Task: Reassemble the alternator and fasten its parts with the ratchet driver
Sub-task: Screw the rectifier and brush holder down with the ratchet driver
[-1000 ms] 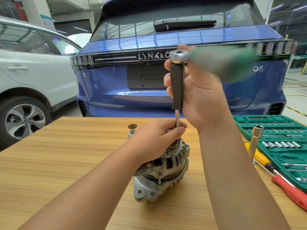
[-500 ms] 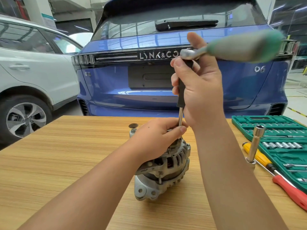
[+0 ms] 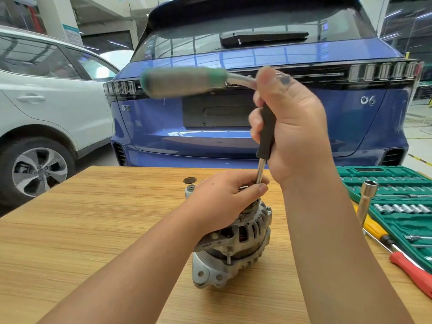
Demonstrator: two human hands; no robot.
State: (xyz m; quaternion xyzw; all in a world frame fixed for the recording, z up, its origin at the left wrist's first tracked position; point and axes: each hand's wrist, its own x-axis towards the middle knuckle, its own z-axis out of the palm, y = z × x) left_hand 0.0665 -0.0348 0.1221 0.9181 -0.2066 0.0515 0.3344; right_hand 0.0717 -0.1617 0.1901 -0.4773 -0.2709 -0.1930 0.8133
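Note:
A grey metal alternator [image 3: 236, 244] stands upright on the wooden table [image 3: 93, 230]. My left hand [image 3: 224, 197] grips its top and pinches the thin steel shaft that runs down into it. A driver with a black handle [image 3: 266, 129] stands upright on that shaft. My right hand [image 3: 294, 127] grips the black handle. A ratchet with a green and grey handle [image 3: 184, 83] sits on the driver's top and points left, blurred by motion. What the driver's tip engages is hidden under my left hand.
A green socket case [image 3: 397, 202] lies open at the right, with a tall socket [image 3: 367, 202], a yellow screwdriver [image 3: 374, 230] and a red-handled tool [image 3: 411, 270] beside it. A small dark disc [image 3: 189, 180] lies behind the alternator. A blue car [image 3: 257, 113] and a white car [image 3: 46, 108] stand beyond the table.
The ratchet handle has swung from pointing right to pointing left above the driver. My right hand shifted slightly on the black handle. My left hand and the alternator stayed put.

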